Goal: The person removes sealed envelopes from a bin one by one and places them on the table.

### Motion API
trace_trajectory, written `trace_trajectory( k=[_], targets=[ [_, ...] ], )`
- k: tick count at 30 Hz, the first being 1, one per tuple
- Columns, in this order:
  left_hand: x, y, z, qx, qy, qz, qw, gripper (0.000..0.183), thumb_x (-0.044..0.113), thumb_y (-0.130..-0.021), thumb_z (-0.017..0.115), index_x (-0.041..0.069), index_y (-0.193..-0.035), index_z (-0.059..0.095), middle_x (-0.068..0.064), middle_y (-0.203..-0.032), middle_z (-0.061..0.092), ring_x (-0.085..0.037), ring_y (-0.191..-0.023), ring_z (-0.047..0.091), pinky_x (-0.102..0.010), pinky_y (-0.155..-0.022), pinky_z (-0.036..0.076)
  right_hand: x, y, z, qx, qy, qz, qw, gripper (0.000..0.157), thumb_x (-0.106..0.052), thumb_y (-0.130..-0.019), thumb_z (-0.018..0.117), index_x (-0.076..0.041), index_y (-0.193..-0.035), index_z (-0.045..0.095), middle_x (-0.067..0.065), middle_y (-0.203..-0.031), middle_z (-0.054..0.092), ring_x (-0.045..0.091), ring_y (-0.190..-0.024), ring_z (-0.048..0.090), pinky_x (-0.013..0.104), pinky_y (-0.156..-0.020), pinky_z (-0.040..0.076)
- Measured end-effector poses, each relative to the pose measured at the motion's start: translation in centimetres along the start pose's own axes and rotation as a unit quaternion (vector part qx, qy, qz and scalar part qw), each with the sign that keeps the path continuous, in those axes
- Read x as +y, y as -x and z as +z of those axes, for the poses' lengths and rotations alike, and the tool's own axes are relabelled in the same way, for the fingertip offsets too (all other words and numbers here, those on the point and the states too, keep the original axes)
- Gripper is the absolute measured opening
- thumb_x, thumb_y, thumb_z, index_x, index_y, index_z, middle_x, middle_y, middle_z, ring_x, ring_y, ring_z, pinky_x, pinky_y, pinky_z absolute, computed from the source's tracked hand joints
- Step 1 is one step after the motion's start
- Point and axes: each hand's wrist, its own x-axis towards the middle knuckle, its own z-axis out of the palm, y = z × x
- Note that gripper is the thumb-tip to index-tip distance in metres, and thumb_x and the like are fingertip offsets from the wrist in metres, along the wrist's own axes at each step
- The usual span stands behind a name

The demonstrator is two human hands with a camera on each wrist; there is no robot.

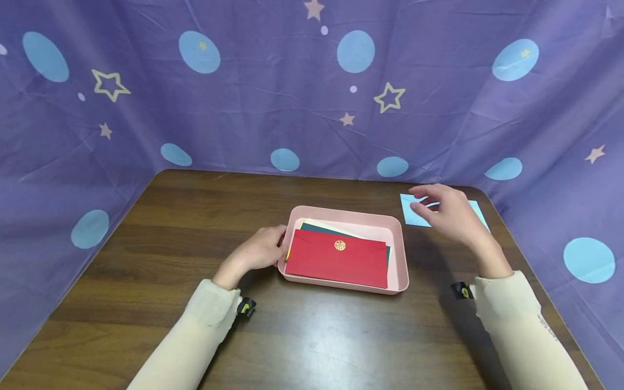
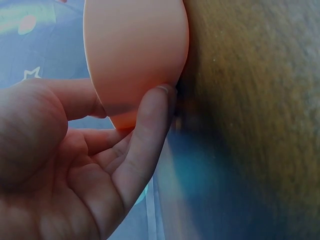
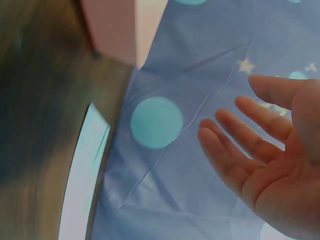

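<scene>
A pink plastic tray lies in the middle of the wooden table. In it, a red envelope with a gold emblem lies on top of dark teal, white and yellow-edged paper pieces, mostly covered. My left hand grips the tray's left end; the left wrist view shows its fingers and thumb on the pink wall. Above a light blue envelope at the back right hovers my right hand, partly hiding it. The right wrist view shows that hand's fingers loosely bent, holding nothing, apart from the envelope.
The brown wooden table reaches a purple curtain with blue dots and stars along its back and sides. Near the table's right back corner lies the light blue envelope, a short way right of the tray.
</scene>
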Motion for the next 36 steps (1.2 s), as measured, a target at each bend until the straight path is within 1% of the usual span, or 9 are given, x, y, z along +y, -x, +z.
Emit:
trace_trajectory(
  k=[2, 3, 4, 10, 13, 17, 21, 31, 36],
  targets=[
    [0.0, 0.0, 0.0, 0.0, -0.001, -0.001, 1.0, 0.026, 0.011, -0.102, 0.059, -0.001, -0.125, 0.064, -0.006, -0.085, 0.065, -0.019, -0.081, 0.064, -0.037, -0.079, 0.054, -0.7, 0.4, 0.3, -0.007, -0.008, -0.009, 1.0, 0.03, -0.012, -0.099, 0.073, -0.004, -0.128, 0.073, 0.012, -0.122, 0.075, 0.031, -0.102, 0.075, 0.038, -0.086, 0.062],
    [0.0, 0.0, 0.0, 0.0, -0.001, 0.0, 1.0, 0.026, 0.011, -0.102, 0.059, 0.0, -0.125, 0.064, -0.005, -0.085, 0.065, -0.019, -0.08, 0.064, -0.036, -0.079, 0.054, -1.0, 0.5, 0.4, -0.01, -0.012, -0.015, 1.0, 0.031, -0.012, -0.099, 0.074, -0.003, -0.129, 0.073, 0.013, -0.122, 0.074, 0.032, -0.102, 0.075, 0.041, -0.087, 0.062],
    [0.0, -0.1, 0.0, 0.0, -0.001, -0.001, 1.0, 0.026, 0.011, -0.103, 0.059, 0.0, -0.125, 0.064, -0.005, -0.084, 0.065, -0.019, -0.08, 0.064, -0.037, -0.079, 0.054, -1.2, 0.7, 0.5, -0.013, -0.015, -0.019, 1.0, 0.032, -0.012, -0.099, 0.075, -0.003, -0.129, 0.072, 0.013, -0.122, 0.074, 0.033, -0.102, 0.075, 0.047, -0.087, 0.061],
    [0.0, -0.1, 0.1, -0.004, -0.001, -0.01, 0.9999, 0.031, 0.013, -0.103, 0.06, -0.001, -0.13, 0.063, -0.006, -0.089, 0.066, -0.021, -0.086, 0.064, -0.038, -0.082, 0.054, -2.1, 1.0, 1.4, -0.033, -0.022, -0.027, 0.999, 0.037, -0.013, -0.098, 0.076, -0.003, -0.132, 0.071, 0.014, -0.129, 0.071, 0.035, -0.105, 0.073, 0.049, -0.09, 0.06],
    [0.0, 0.0, 0.1, -0.006, 0.003, -0.012, 0.9999, 0.032, 0.012, -0.103, 0.06, -0.002, -0.132, 0.062, -0.007, -0.089, 0.066, -0.02, -0.083, 0.064, -0.037, -0.081, 0.054, -2.4, 1.0, 1.9, -0.045, -0.019, -0.027, 0.998, 0.038, -0.015, -0.097, 0.077, -0.003, -0.133, 0.07, 0.015, -0.13, 0.07, 0.034, -0.106, 0.072, 0.051, -0.091, 0.06],
    [0.1, 0.0, 0.1, -0.006, 0.01, -0.01, 0.9999, 0.031, 0.01, -0.103, 0.059, -0.002, -0.131, 0.062, -0.007, -0.087, 0.066, -0.018, -0.079, 0.064, -0.036, -0.078, 0.054, -2.7, 1.1, 2.5, -0.066, -0.02, -0.016, 0.998, 0.04, -0.016, -0.097, 0.078, -0.005, -0.134, 0.07, 0.012, -0.131, 0.071, 0.034, -0.11, 0.07, 0.051, -0.095, 0.059],
    [0.3, 0.0, 0.1, -0.003, 0.009, -0.007, 0.9999, 0.029, 0.009, -0.102, 0.059, -0.002, -0.129, 0.062, -0.007, -0.087, 0.066, -0.018, -0.079, 0.064, -0.035, -0.077, 0.054, -3.0, 1.3, 3.0, -0.09, -0.023, -0.008, 0.996, 0.043, -0.016, -0.095, 0.079, -0.006, -0.136, 0.069, 0.012, -0.13, 0.071, 0.034, -0.114, 0.067, 0.052, -0.099, 0.055],
    [0.3, -0.1, 0.1, -0.005, 0.012, -0.006, 0.9999, 0.028, 0.008, -0.102, 0.059, -0.002, -0.127, 0.063, -0.007, -0.086, 0.066, -0.017, -0.076, 0.065, -0.035, -0.076, 0.054, -3.4, 1.4, 4.8, -0.131, -0.031, -0.007, 0.991, 0.049, -0.022, -0.093, 0.083, -0.006, -0.138, 0.069, 0.014, -0.126, 0.071, 0.035, -0.112, 0.066, 0.053, -0.096, 0.054],
    [0.2, -0.1, 0.1, -0.003, 0.006, -0.004, 1.0, 0.028, 0.01, -0.102, 0.059, -0.002, -0.127, 0.063, -0.006, -0.086, 0.066, -0.019, -0.082, 0.065, -0.037, -0.08, 0.054, -3.3, 1.6, 6.0, -0.152, -0.024, -0.016, 0.988, 0.052, -0.023, -0.092, 0.084, -0.007, -0.139, 0.068, 0.013, -0.126, 0.07, 0.034, -0.112, 0.065, 0.052, -0.095, 0.054]
  ],
)
